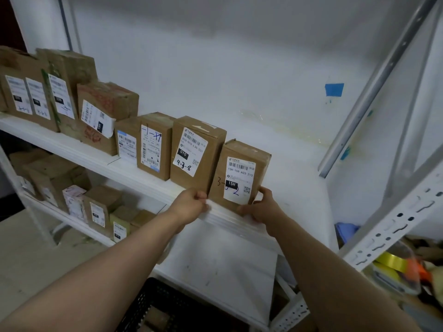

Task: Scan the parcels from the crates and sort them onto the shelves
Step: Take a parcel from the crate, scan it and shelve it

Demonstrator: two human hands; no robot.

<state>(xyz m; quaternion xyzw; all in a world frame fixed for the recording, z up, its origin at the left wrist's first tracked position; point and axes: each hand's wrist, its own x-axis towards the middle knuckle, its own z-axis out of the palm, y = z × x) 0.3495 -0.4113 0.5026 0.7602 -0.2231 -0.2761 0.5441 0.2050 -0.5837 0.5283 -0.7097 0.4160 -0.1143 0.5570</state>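
Note:
A small brown parcel (239, 173) with a white label marked 15H stands upright at the right end of a row on the white upper shelf (230, 218). My right hand (260, 207) grips its lower right corner. My left hand (191, 203) is curled at its lower left corner, touching the shelf's front edge. Right beside it on the left stands another brown parcel (195, 154) labelled 010. A black crate (155, 305) shows at the bottom, partly hidden by my left forearm.
More labelled parcels (151, 144) line the upper shelf to the left, and others (96, 207) fill the lower shelf. A perforated metal upright (393, 231) rises at right, with tape rolls (393, 262) and clutter behind it. Bare shelf surface lies right of the 15H parcel.

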